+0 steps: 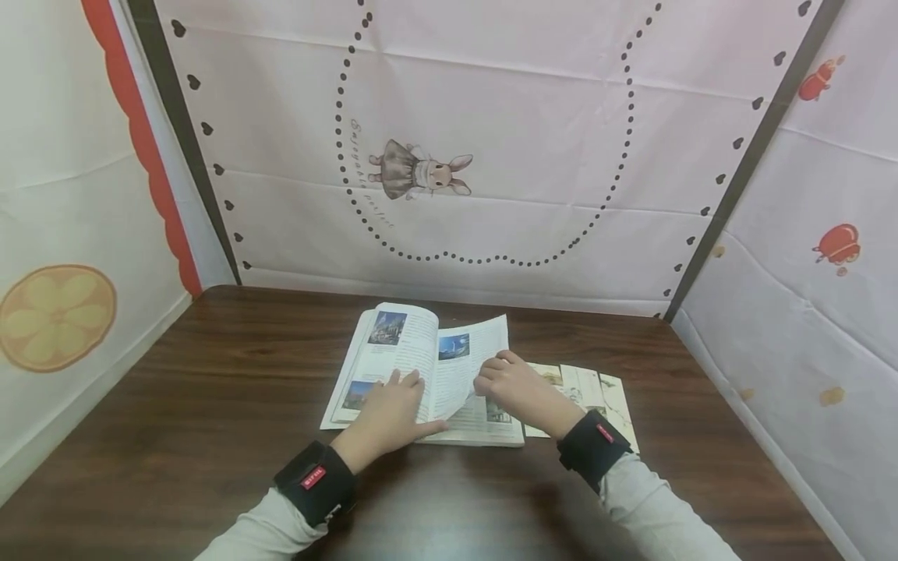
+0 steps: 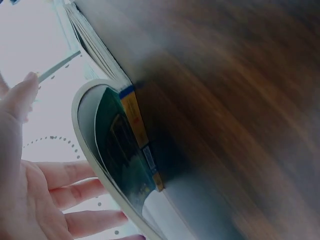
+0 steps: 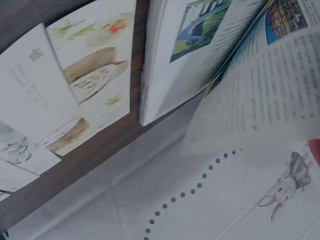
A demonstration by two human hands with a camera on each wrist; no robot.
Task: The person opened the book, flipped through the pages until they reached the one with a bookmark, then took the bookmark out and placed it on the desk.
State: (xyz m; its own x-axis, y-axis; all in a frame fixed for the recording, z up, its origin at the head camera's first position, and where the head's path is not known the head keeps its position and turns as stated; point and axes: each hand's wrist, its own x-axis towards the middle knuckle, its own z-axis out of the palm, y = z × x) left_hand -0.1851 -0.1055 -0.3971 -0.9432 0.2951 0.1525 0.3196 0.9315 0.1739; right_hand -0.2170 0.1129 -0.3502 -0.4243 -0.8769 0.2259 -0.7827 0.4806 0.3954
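Note:
An open book (image 1: 417, 331) with colour photos and columns of print lies on the table. My left hand (image 1: 393, 409) rests flat on its left-hand page, fingers spread and thumb toward the middle. In the left wrist view, the fingers lie along the curved cover (image 2: 85, 117), and the book's spine (image 2: 137, 122) stands off the wood. My right hand (image 1: 508, 386) pinches the outer edge of a lifted page (image 1: 484, 339), fingers curled. That page (image 3: 260, 95) bows up over the pages below in the right wrist view, where the right hand is out of sight.
Pale cards (image 1: 617, 397) with plant and bowl drawings lie overlapping to the right of the book, partly under the right forearm. The brown wooden table (image 1: 231, 405) meets a printed cloth wall (image 1: 491, 195) behind, with cloth at both sides too.

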